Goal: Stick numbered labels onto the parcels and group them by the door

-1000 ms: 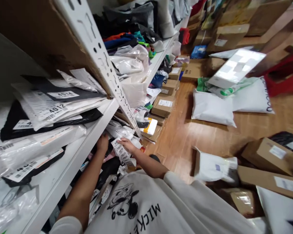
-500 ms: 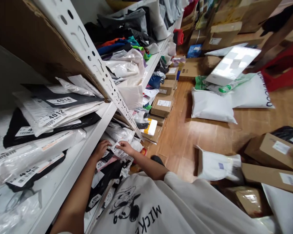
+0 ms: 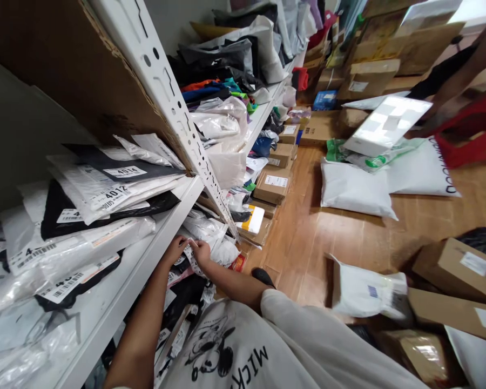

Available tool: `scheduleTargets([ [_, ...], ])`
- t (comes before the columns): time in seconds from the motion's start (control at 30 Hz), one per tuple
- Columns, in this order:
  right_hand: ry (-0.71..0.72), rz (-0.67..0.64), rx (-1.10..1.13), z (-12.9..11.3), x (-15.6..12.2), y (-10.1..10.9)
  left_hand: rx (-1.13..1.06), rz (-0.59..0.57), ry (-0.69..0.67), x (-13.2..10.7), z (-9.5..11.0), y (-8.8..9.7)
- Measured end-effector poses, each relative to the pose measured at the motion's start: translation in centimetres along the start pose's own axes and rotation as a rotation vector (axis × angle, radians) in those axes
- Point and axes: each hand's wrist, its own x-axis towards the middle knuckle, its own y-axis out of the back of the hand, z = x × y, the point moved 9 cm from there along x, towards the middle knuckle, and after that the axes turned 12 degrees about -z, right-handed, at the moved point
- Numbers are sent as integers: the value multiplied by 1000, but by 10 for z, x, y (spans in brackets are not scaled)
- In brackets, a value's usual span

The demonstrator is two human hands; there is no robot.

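Note:
Both my hands reach under the white shelf board (image 3: 162, 229) into a lower shelf packed with bagged garments. My left hand (image 3: 175, 250) lies with fingers spread on the packets at the shelf's edge. My right hand (image 3: 202, 253) pinches a clear labelled packet (image 3: 191, 258) with printed numbers, touching the left hand's fingertips. White and clear bags (image 3: 210, 232) lie just beyond the hands. Above, numbered packets marked 4012 and 4014 (image 3: 113, 183) are stacked on the shelf.
A slotted white upright (image 3: 174, 113) crosses in front. Cardboard boxes (image 3: 272, 183) line the shelf foot. White mailer bags (image 3: 354, 189) and more boxes (image 3: 453, 265) lie on the wooden floor. Another person's arm (image 3: 461, 70) holds a white parcel (image 3: 389, 124) near a red stool (image 3: 473, 129).
My hands have moved closer together and lower on the bottom shelf, the labelled packet pulled down flat. The view has tilted slightly; the other person's arm has come into view.

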Motion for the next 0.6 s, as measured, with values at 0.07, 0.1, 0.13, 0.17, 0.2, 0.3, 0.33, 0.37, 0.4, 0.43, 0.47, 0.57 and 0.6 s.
scheduleTargets([
  [0.07,-7,17,9,1,0,1,-28,-11,28,2,-2,1],
  [0.1,-12,23,14,2,0,1,-39,-15,42,2,-3,1],
  [0.13,-21,28,17,3,0,1,-46,-17,54,2,-4,1],
  [0.17,-34,35,20,4,1,1,-50,-17,66,2,-5,2],
  [0.2,-50,45,21,5,2,2,-48,-13,75,2,-6,2],
  [0.3,-106,62,24,10,5,3,-9,20,107,1,-9,4],
  [0.33,-120,52,28,11,6,2,16,41,120,1,-10,4],
  [0.37,-132,32,34,12,6,2,47,67,132,1,-11,5],
  [0.4,-141,5,41,13,7,1,84,96,144,1,-11,5],
  [0.43,-150,-23,48,13,7,1,124,126,154,1,-11,6],
  [0.47,-157,-46,54,14,7,1,165,154,163,0,-10,5],
  [0.57,-177,-61,70,16,3,5,277,203,180,0,-7,2],
  [0.6,-180,-61,78,16,1,7,306,206,183,0,-6,0],
])
